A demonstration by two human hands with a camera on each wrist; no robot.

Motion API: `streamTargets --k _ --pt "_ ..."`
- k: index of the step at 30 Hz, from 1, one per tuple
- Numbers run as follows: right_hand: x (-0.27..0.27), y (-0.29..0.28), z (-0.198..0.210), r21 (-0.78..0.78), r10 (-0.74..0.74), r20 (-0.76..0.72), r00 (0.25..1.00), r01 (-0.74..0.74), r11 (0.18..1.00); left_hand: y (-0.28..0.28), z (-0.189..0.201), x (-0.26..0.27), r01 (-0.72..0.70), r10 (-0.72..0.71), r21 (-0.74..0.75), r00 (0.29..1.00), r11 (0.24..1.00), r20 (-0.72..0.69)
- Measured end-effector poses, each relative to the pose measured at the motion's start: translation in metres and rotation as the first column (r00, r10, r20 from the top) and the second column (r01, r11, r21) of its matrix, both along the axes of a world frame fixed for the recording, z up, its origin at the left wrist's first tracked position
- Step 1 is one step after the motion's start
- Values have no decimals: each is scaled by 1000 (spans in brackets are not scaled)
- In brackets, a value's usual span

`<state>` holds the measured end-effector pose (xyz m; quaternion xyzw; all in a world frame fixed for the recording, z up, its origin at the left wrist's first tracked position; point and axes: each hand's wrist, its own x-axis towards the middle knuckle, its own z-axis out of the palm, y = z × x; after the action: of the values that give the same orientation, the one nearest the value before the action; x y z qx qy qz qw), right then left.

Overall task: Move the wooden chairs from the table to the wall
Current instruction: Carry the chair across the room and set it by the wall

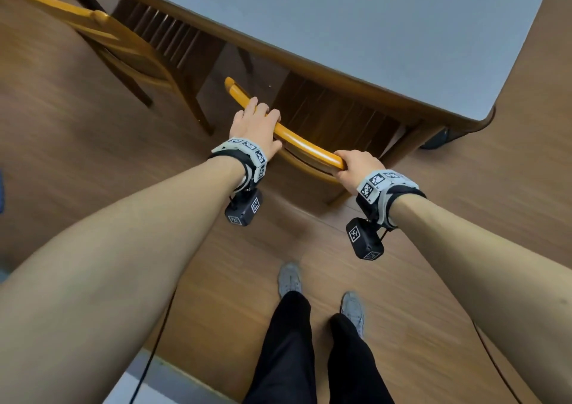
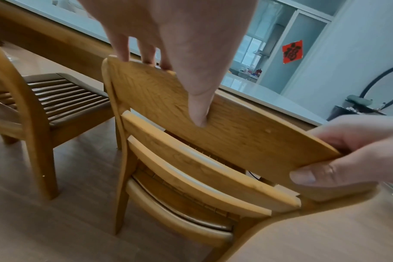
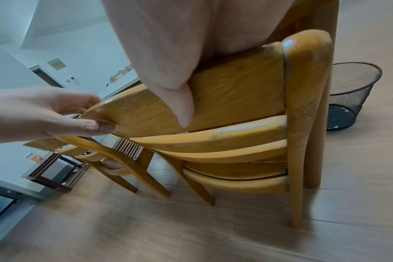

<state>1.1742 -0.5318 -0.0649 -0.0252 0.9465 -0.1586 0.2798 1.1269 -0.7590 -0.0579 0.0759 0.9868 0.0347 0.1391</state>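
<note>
A wooden chair (image 1: 305, 146) stands tucked under the grey-topped table (image 1: 356, 32), its seat partly hidden beneath the table edge. My left hand (image 1: 257, 124) grips the left part of its curved top rail, fingers over the far side and thumb on the near face (image 2: 199, 113). My right hand (image 1: 353, 168) grips the right end of the same rail (image 3: 236, 85). In the left wrist view the rail (image 2: 236, 127), the slats below it and my right hand (image 2: 348, 159) show. A second wooden chair (image 1: 123, 47) stands to the left at the table.
Wood-look floor (image 1: 93, 155) stretches behind and left of me. My feet in grey shoes (image 1: 291, 279) are just behind the chair. A black mesh bin (image 3: 352, 95) sits on the floor past the table leg (image 3: 319, 124). Cables trail by my legs.
</note>
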Motion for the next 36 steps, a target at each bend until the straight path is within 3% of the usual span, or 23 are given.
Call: streamTargets --k 11,19,24,31,36 --pt "43 -5 -12 -22 109 -34 994 -109 994 -13 1 56 -55 55 -106 998 993 1" --pt "68 18 -9 7 247 -54 968 -247 969 7 8 124 -205 208 -101 978 974 18" --pt "97 40 -5 33 414 -70 907 -413 910 33 7 197 -322 324 -118 946 939 -2" --pt "150 90 0 72 642 1 766 -641 764 94 3 305 -454 473 -174 878 874 81" --pt "184 133 6 107 718 42 695 -717 689 153 -5 366 -530 539 -100 833 842 126"
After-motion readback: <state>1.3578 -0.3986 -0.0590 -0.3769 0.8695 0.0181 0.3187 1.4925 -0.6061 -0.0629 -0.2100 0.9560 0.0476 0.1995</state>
